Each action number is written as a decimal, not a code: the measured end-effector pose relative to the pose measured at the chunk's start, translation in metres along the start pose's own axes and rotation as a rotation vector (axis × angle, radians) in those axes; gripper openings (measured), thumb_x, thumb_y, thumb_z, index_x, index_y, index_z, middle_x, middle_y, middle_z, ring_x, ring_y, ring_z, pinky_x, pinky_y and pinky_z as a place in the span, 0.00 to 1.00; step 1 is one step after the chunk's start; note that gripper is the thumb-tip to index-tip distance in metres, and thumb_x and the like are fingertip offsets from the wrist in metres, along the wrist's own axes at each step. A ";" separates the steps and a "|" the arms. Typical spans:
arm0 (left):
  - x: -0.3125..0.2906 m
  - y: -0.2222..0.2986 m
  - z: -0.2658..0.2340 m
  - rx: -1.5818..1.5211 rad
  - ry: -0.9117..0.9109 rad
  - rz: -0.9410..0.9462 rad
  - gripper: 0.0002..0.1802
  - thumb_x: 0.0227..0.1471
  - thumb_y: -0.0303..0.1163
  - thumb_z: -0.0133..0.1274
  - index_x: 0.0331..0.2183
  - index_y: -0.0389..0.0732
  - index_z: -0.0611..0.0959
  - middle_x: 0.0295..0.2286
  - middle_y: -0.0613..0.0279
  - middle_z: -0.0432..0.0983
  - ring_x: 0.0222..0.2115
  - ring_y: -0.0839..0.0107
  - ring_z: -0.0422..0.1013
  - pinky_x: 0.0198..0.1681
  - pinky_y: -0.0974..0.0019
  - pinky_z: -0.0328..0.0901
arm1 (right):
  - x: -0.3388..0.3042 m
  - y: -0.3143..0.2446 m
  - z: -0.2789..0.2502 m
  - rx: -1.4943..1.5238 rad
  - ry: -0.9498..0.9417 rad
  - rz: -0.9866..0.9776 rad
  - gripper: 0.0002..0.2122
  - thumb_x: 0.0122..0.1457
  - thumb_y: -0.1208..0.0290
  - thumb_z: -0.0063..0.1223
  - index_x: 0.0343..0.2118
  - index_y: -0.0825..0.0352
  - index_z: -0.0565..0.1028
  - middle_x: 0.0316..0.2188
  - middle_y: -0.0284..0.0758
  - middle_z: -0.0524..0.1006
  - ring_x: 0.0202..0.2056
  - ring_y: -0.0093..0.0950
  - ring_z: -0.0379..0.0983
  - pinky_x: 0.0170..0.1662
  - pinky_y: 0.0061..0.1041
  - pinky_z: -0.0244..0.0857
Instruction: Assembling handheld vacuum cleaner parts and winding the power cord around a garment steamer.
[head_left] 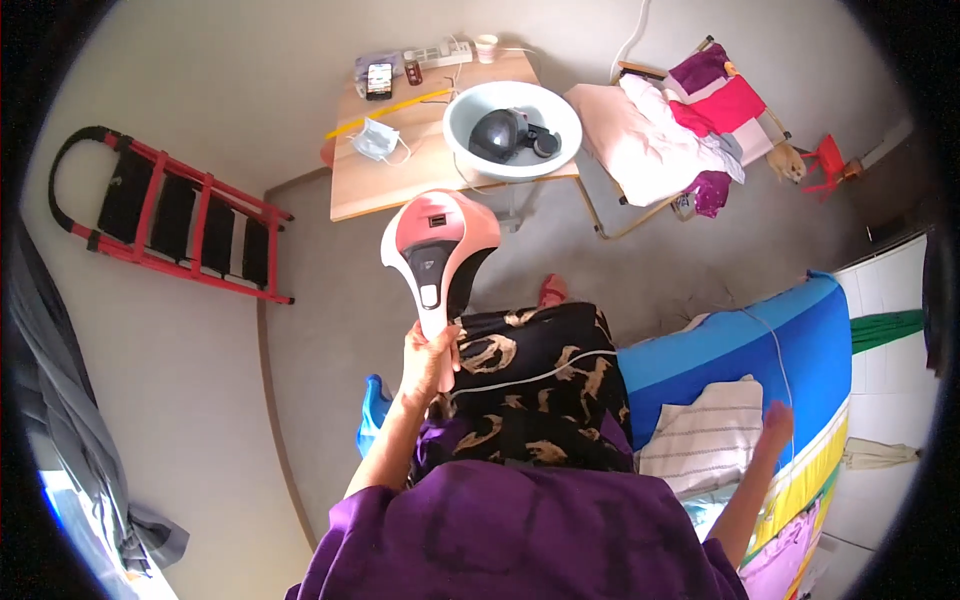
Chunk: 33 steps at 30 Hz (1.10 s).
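Holding: the left hand (428, 362) is wrapped in a full fist around the white handle of a pink-and-white handheld cleaner (438, 250), raised in front of the body at the middle of the view.
Cleaner position: its broad pink head points away from the person, toward the far wooden table (372, 190); a thin white cord (540, 377) runs from near the handle across the dark patterned skirt (535, 395).
Right hand: the right hand (775, 425) rests flat, fingers loosely spread, on the blue mattress (740, 355), just beside a folded striped cloth (705, 435); it pinches nothing.
Handling: the cleaner looks like a rigid plastic shell, likely top-heavy because the head is much wider than the grip. The smooth surface could slip, so the narrow handle below the buttons seems the sound place to hold. The cord may tug or snag.
Far table: a pale basin (512, 125) with dark parts inside, a face mask (378, 138), a phone (379, 79).
Left: a red folding step ladder (165, 215) lies well apart.
Far right: a heap of pink and white clothes (665, 125) on a rack.
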<state>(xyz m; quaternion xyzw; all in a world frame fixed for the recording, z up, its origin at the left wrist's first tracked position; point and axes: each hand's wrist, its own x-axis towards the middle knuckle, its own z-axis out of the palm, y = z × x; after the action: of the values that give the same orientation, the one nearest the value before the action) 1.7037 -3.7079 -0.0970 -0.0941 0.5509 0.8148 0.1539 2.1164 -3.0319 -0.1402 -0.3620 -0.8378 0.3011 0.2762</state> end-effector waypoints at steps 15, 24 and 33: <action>0.098 0.051 -0.041 -0.028 0.136 0.010 0.09 0.47 0.28 0.54 0.29 0.36 0.70 0.16 0.64 0.67 0.09 0.74 0.61 0.11 0.72 0.58 | 0.019 -0.427 0.304 0.451 -0.836 0.010 0.13 0.62 0.71 0.42 0.48 0.70 0.69 0.41 0.39 0.75 0.39 0.26 0.74 0.43 0.23 0.66; 0.162 0.055 -0.054 0.004 0.158 -0.044 0.08 0.48 0.27 0.53 0.29 0.35 0.71 0.14 0.64 0.67 0.10 0.75 0.63 0.10 0.73 0.58 | 0.057 -0.504 0.397 0.386 -0.827 -0.230 0.12 0.61 0.75 0.43 0.46 0.73 0.70 0.39 0.40 0.76 0.39 0.27 0.74 0.44 0.23 0.67; 0.229 0.068 -0.056 0.061 0.199 -0.049 0.10 0.47 0.28 0.54 0.30 0.35 0.71 0.15 0.64 0.67 0.09 0.75 0.63 0.11 0.73 0.58 | 0.136 -0.546 0.531 0.009 -0.587 -0.569 0.13 0.52 0.77 0.52 0.42 0.68 0.70 0.34 0.42 0.75 0.36 0.38 0.74 0.41 0.29 0.68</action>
<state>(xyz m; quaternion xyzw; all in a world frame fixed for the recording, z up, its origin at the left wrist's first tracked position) 1.4647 -3.7497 -0.1329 -0.1833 0.5858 0.7801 0.1211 1.4344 -3.3926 -0.0758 -0.0132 -0.9465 0.3067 0.0993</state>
